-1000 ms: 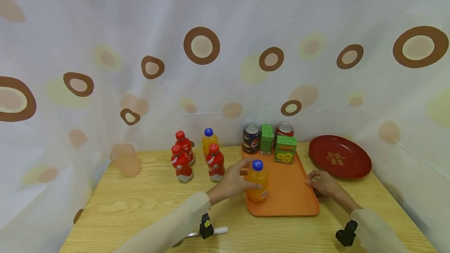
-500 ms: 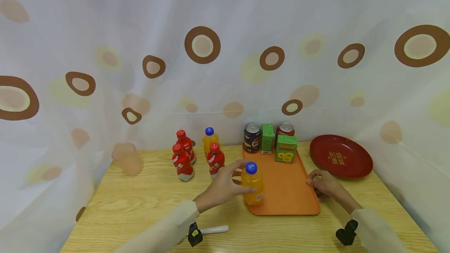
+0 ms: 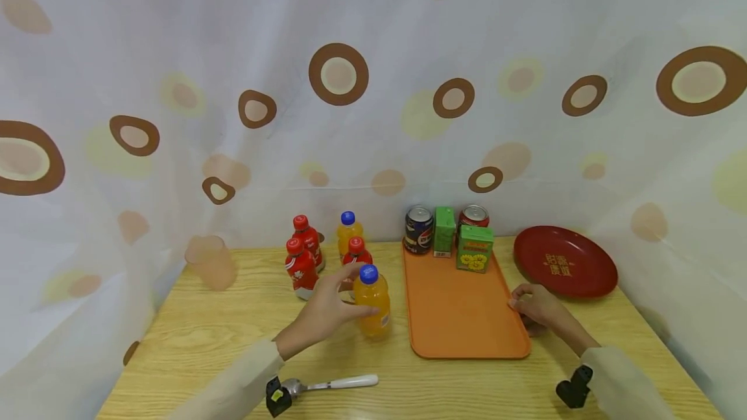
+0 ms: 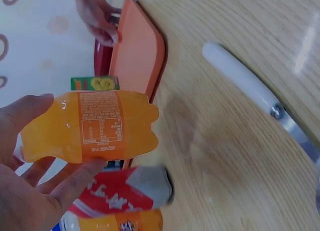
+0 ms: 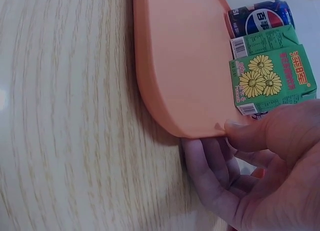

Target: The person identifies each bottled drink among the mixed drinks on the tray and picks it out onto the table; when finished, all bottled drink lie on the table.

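My left hand (image 3: 321, 310) grips an orange drink bottle (image 3: 373, 306) with a blue cap, thumb on one side and fingers on the other. It is left of the orange tray (image 3: 461, 323); in the left wrist view, a shadow falls on the table beside the bottle (image 4: 102, 126). At the tray's right edge, my right hand (image 3: 539, 306) pinches the rim between thumb and fingers, as the right wrist view shows. Along the tray's far end stand a dark Pepsi can (image 3: 418, 232), a red can (image 3: 473, 214) and two green drink cartons (image 3: 474, 253).
Several red bottles (image 3: 301, 271) and a second orange bottle (image 3: 348, 232) stand left of the tray, one red bottle partly hidden by the held one. A pinkish cup (image 3: 211, 264) is at far left. A spoon (image 3: 350, 382) lies in front; a red plate (image 3: 565, 262) sits at right.
My left hand has carried the orange bottle leftward, from over the tray's left side to beside the tray. More of the spoon shows now. The right hand has stayed at the tray's edge.
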`<state>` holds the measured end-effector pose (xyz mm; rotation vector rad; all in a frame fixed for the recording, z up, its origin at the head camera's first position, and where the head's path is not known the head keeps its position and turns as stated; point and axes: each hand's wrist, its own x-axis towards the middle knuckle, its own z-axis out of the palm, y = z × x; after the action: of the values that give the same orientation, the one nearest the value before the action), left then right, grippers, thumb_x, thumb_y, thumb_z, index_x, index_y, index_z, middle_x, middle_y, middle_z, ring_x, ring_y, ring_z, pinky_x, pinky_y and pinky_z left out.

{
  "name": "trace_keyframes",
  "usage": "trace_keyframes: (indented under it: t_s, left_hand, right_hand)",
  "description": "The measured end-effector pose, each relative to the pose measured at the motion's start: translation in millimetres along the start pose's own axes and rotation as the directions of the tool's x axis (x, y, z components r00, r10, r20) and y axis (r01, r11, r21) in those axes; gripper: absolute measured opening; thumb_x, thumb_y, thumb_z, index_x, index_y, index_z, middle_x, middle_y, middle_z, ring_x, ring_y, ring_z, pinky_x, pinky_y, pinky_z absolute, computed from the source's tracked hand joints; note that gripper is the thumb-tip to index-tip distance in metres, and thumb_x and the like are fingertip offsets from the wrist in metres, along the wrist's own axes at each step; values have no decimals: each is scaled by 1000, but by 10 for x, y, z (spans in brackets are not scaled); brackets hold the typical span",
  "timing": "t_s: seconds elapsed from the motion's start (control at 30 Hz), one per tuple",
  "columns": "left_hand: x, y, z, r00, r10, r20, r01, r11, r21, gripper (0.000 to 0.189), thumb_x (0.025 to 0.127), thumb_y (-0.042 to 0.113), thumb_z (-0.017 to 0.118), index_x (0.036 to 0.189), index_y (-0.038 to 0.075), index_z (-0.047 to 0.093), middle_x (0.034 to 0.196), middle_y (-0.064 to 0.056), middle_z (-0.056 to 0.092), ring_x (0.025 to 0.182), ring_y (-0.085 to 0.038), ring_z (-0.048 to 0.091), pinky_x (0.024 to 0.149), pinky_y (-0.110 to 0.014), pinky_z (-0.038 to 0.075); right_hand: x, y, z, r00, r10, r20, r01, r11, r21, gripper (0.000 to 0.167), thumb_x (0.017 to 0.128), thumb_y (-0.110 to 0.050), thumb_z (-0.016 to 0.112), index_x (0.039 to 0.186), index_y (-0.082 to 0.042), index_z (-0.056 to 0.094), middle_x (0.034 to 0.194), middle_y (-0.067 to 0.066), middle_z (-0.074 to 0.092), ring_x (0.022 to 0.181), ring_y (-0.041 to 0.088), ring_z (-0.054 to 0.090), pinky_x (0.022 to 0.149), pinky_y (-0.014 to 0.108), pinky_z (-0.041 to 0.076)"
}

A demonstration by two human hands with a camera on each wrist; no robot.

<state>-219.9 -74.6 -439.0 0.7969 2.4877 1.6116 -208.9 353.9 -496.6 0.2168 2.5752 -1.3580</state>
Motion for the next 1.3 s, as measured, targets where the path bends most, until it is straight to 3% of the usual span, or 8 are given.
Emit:
trace_keyframes:
  t_s: [0.2,0.43,0.57,0.7,0.87,1.07,1.3]
  left_hand:
    - [-122,-80,-276,994,-38,-103,44,997,61,67,83,15,90,142,7,61,129,-9,70,121,-34,65,104,-54,55]
    - [-149,-220,-463,968,-108,-225,133,986,100,68,83,11,90,143,0,57,126,-16,70,112,-32,69,94,-45,61]
    - [-187,-309,-466,955,-149,-254,175,981,81,68,85,9,88,144,-3,56,127,-18,70,116,-34,68,96,-45,60]
    - [-216,-373,-445,949,-150,-276,181,979,90,67,84,6,87,143,-4,55,126,-18,70,116,-35,68,98,-47,60]
    - [-221,-412,-420,953,-133,-274,162,983,89,66,85,3,85,142,-4,53,128,-19,69,117,-36,67,99,-48,59]
    - [-250,-432,-379,953,-148,-265,182,977,108,64,87,3,84,142,-3,51,128,-19,67,117,-35,66,99,-50,59]
    - [-191,-436,-338,958,-115,-264,153,980,127,67,87,3,84,144,-3,50,129,-20,66,117,-36,65,96,-49,60]
  right_hand:
    - [16,-25,30,1000,3,12,-3,1000,21,15,106,-8,57,107,8,56,72,7,68,59,17,69,51,34,59]
    - [-1,-5,6,999,4,32,-4,1000,23,16,107,-7,56,109,8,56,74,7,69,58,17,68,50,33,59]
    - [8,-1,13,999,-4,34,2,999,35,15,106,-7,56,108,8,56,72,6,67,59,16,68,50,32,58]
    - [39,-13,27,1000,-8,27,7,999,38,16,106,-9,57,109,7,56,71,5,67,59,16,67,50,32,58]
    - [55,-21,31,1000,-12,20,12,1000,11,17,106,-9,58,110,7,56,73,5,66,59,16,66,50,32,58]
    - [46,-30,24,1000,-5,28,5,1000,-4,17,106,-9,58,109,8,56,74,6,67,60,17,67,50,33,58]
    - [23,-19,-26,999,1,39,-2,1000,6,18,107,-8,56,112,9,56,76,8,69,59,17,68,51,32,58]
